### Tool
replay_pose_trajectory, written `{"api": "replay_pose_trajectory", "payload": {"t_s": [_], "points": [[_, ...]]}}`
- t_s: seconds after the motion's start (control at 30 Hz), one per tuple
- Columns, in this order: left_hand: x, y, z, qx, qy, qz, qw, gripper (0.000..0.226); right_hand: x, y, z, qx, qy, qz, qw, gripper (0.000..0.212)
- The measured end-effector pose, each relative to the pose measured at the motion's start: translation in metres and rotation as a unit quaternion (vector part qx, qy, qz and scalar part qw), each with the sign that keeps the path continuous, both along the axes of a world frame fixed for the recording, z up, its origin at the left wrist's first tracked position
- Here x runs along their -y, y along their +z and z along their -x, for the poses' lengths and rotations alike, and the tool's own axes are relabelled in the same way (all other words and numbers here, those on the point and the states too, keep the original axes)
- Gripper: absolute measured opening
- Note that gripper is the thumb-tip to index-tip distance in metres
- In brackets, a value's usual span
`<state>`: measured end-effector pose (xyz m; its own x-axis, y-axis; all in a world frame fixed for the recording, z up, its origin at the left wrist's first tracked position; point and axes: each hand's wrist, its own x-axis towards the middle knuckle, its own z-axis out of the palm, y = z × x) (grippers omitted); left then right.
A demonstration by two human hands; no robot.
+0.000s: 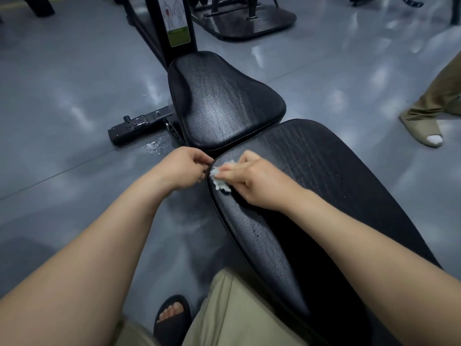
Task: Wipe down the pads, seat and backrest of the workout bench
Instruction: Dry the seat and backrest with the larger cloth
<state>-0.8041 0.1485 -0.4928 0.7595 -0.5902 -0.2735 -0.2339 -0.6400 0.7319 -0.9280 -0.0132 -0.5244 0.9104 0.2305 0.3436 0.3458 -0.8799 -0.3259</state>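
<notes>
Looking down from my head: my right hand (259,181) lies with its fingers fairly straight, pressing a frayed white paper wad (219,179) flat on the backrest (324,186), at the corner nearest the seat (224,101). My left hand (184,168) is curled right at that corner's rim; I cannot tell whether it pinches the rim or merely touches it.

The wad sits at the very edge, so a stroke outward could push it off onto the wet patch (159,146) of the floor. It also looks to be shredding, and the cracked vinyl may catch bits.

The backrest's long axis runs from my lap away toward the seat, its rounded end pointing there.
</notes>
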Motion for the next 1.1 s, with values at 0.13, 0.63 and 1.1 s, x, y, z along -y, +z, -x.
{"api": "replay_pose_trajectory", "payload": {"t_s": [0.13, 0.63, 1.1], "points": [[-0.004, 0.003, 0.004, -0.04, 0.026, 0.028, 0.998, 0.04, -0.002, 0.005, -0.024, -0.001, -0.079, -0.019, 0.997, 0.036], [0.012, -0.003, 0.014, 0.098, 0.049, 0.01, 0.994, 0.017, 0.055, -0.001, 0.004, 0.07, -0.177, -0.007, 0.982, 0.032], [0.078, -0.01, 0.04, 0.207, -0.058, 0.02, 0.976, 0.032, 0.142, -0.014, 0.015, -0.026, -0.369, 0.042, 0.928, 0.047]]}}
